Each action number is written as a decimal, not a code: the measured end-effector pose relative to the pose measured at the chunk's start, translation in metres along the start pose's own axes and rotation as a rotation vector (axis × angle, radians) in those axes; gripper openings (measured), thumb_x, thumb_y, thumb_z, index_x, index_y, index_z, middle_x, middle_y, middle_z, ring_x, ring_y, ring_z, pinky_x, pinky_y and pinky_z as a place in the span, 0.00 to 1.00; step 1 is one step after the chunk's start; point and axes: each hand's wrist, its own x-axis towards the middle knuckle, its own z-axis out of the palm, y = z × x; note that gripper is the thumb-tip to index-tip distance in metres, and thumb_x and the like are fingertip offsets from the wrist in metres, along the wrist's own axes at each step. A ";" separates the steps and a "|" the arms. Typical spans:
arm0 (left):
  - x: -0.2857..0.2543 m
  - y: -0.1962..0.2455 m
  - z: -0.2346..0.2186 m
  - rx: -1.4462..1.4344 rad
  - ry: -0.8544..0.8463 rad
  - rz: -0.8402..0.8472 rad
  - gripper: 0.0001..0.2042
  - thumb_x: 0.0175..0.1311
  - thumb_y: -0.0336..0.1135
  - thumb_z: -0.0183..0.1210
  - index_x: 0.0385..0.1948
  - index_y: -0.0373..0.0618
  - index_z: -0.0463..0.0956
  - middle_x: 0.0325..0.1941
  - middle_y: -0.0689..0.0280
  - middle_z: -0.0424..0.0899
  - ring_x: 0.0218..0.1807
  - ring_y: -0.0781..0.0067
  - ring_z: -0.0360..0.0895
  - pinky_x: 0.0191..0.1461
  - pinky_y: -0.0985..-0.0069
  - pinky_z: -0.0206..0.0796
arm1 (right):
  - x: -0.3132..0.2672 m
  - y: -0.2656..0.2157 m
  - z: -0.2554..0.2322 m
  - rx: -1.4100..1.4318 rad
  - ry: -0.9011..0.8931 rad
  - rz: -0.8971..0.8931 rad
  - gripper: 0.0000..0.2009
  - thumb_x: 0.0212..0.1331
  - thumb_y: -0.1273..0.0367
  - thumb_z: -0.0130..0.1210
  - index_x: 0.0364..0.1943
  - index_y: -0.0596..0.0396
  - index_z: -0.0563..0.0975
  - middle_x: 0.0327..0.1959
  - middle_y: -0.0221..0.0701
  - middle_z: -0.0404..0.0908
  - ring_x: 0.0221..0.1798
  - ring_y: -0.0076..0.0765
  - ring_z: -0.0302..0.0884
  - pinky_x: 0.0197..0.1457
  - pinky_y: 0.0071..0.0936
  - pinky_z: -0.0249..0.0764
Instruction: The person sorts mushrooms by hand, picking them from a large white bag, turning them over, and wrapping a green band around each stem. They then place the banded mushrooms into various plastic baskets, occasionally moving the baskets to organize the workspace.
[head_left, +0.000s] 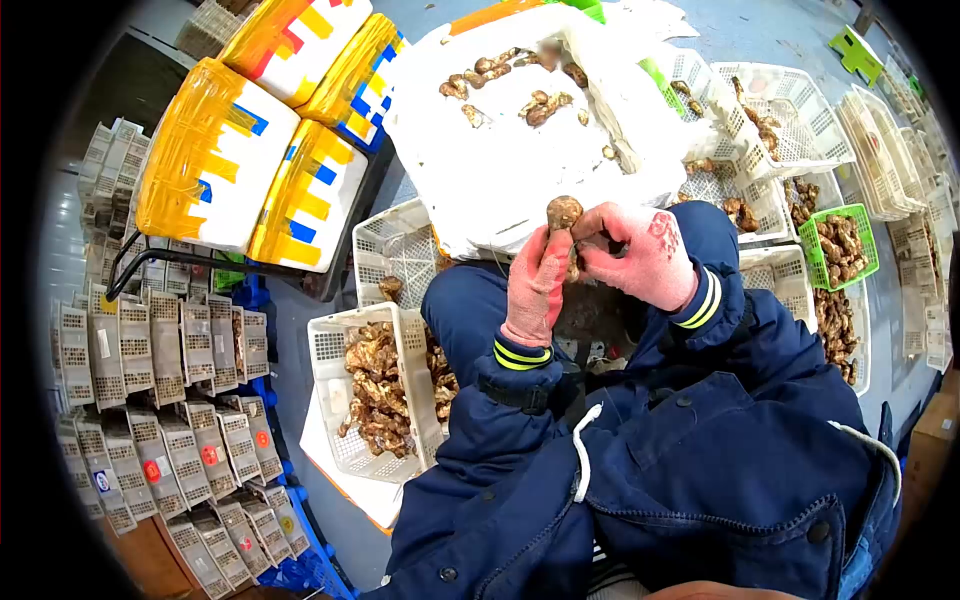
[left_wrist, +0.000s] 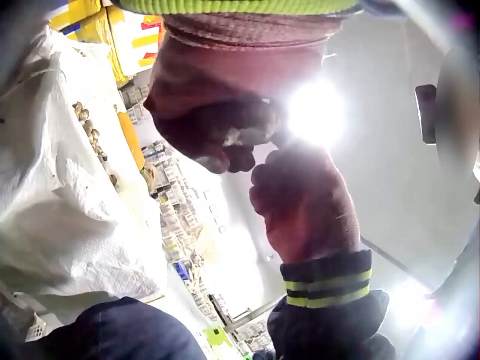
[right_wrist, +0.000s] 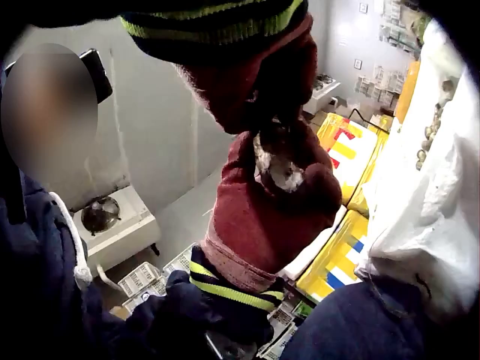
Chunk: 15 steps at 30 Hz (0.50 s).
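In the head view both hands, in pink gloves, meet over the lap at one brown mushroom (head_left: 564, 212) with a rounded cap. My left hand (head_left: 537, 285) grips it around the stem, the cap standing up above the fingers. From the right, my right hand (head_left: 645, 258) has its fingers and thumb curled in at the stem, just below the cap. In the right wrist view a pale, whitish patch of the mushroom (right_wrist: 285, 174) shows inside the left hand's grip. Dark shadow covers the right fingertips in both wrist views.
Ahead lies a white-lined box (head_left: 450, 170) with several mushrooms on it. Left, a basket (head_left: 325, 345) is heaped with mushrooms; taped foam boxes (head_left: 225, 165) stand behind. On the right are more white baskets (head_left: 815, 120) and a green basket (head_left: 873, 245) of mushrooms.
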 end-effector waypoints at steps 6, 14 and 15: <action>-0.002 -0.009 -0.001 -0.058 0.041 0.043 0.15 0.62 0.37 0.55 0.44 0.37 0.69 0.38 0.71 0.73 0.39 0.87 0.68 0.43 0.88 0.61 | 0.000 -0.006 0.005 0.465 -0.007 0.397 0.07 0.47 0.74 0.55 0.32 0.61 0.74 0.21 0.25 0.77 0.24 0.15 0.72 0.27 0.15 0.68; -0.001 -0.010 -0.001 0.058 0.028 0.092 0.14 0.64 0.37 0.52 0.44 0.36 0.70 0.40 0.68 0.74 0.40 0.84 0.70 0.45 0.86 0.62 | -0.007 -0.001 0.013 0.282 0.121 0.203 0.08 0.47 0.74 0.56 0.33 0.59 0.75 0.23 0.26 0.78 0.26 0.16 0.72 0.30 0.16 0.69; -0.001 -0.010 -0.003 0.059 0.028 0.093 0.14 0.64 0.37 0.52 0.44 0.36 0.70 0.40 0.68 0.74 0.40 0.84 0.70 0.45 0.86 0.62 | -0.007 -0.001 0.013 0.284 0.127 0.192 0.09 0.47 0.72 0.56 0.34 0.59 0.75 0.24 0.26 0.78 0.27 0.16 0.72 0.31 0.18 0.70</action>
